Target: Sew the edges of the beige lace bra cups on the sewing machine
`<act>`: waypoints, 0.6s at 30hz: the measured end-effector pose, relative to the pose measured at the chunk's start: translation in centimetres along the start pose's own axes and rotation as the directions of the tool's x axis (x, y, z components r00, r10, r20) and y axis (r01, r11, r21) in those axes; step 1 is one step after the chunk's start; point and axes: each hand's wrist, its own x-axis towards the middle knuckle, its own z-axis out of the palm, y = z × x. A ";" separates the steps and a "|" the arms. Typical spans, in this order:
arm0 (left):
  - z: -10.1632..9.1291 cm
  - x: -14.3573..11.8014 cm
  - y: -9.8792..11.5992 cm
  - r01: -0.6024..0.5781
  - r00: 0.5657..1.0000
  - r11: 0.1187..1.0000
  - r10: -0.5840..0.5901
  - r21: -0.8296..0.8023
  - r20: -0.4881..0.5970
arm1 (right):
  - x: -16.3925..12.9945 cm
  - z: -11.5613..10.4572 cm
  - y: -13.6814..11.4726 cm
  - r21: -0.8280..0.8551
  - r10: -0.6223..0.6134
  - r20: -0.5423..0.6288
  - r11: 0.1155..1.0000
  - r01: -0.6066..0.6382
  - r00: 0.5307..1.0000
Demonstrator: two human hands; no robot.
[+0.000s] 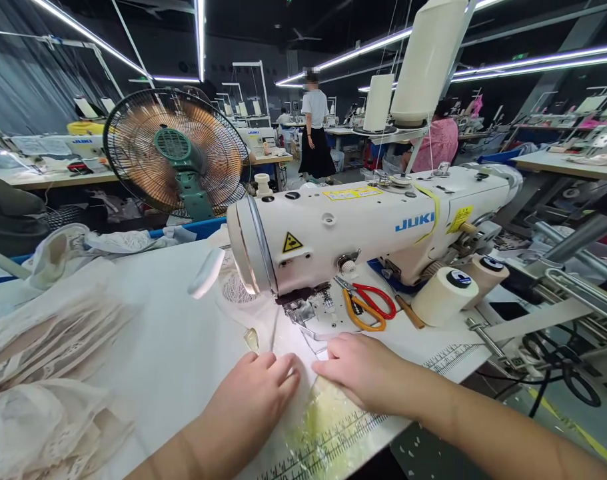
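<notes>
A white JUKI sewing machine [328,227] stands before me, its presser foot [298,310] over the needle plate. White fabric [283,337] lies under and in front of the foot, with a lace part [239,288] behind it to the left. My left hand [260,393] rests on the fabric's near left, fingers curled and pressed down on it. My right hand [360,367] is closed at the fabric's right edge, thumb and index finger pinched near the foot; what lies under its fingers is partly hidden. A gap separates the two hands.
Scissors with red and orange handles [368,307] lie right of the needle, near thread cones [446,297]. Pale lace garments [48,347] are heaped at left. Printed rulers [333,443] run along the front edge. A fan [176,153] and people are beyond.
</notes>
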 end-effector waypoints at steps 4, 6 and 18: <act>-0.7 -0.1 -0.4 0.037 0.999 0.999 -0.037 -0.037 0.016 | 0.8 -0.2 0.0 -0.037 -0.002 0.009 0.999 0.002 1.000; -0.9 -0.2 -0.5 0.049 0.999 0.996 -0.049 -0.079 -0.001 | 1.2 -0.4 -0.1 -0.061 0.015 0.037 0.998 -0.013 0.999; 0.9 0.4 -3.2 0.023 0.997 1.000 -0.023 0.006 -0.073 | 3.8 -2.7 -1.8 -0.208 0.200 0.295 0.968 -0.141 0.934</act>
